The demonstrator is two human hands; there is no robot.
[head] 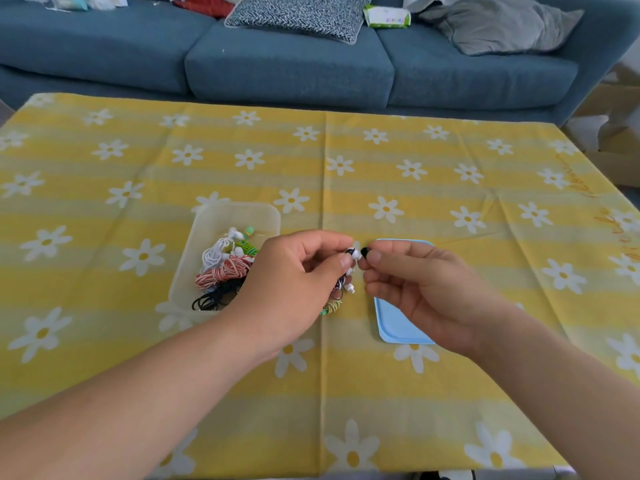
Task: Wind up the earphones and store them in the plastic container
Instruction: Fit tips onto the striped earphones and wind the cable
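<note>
Blue sofa [287, 71] runs along the far edge of the tabletop. On it: b/w patterned cushion [298, 15], grey cushion [498, 22], green-white wipes pack [386, 16] btwn them. Cardboard boxes [616, 140] off the far right corner.

Tabletop covered w/ a yellow daisy cloth [381, 393], creased down the middle.

Container [239, 213]: clear plastic, open, sits just left of tabletop centre. Inside are several wound sets:
- white coil [216, 252], far side
- green coil [249, 247], beside the white one, partly hidden
- red-white coil [221, 275], middle
- black coil [211, 299], near end

Lid [398, 327]: light blue, flat on the cloth right of centre, well apart from the container; right half hidden under the right hand.

Left hand [287, 289]: fingers curled, thumb + forefinger clamped on the earphones [349, 271], a black-and-white set w/ white parts dangling below the fingertips. Rest of the cable hidden in the palm.

Right hand [422, 289]: thumb + forefinger pinch one black bud [365, 251] of the same set; other fingers loosely bent.

Both hands held above the cloth, btwn container and lid, fingertips close together, almost touching.

Yellow-green coil [330, 306] lies on the cloth just below the left hand, outside the container, mostly covered by it.
</note>
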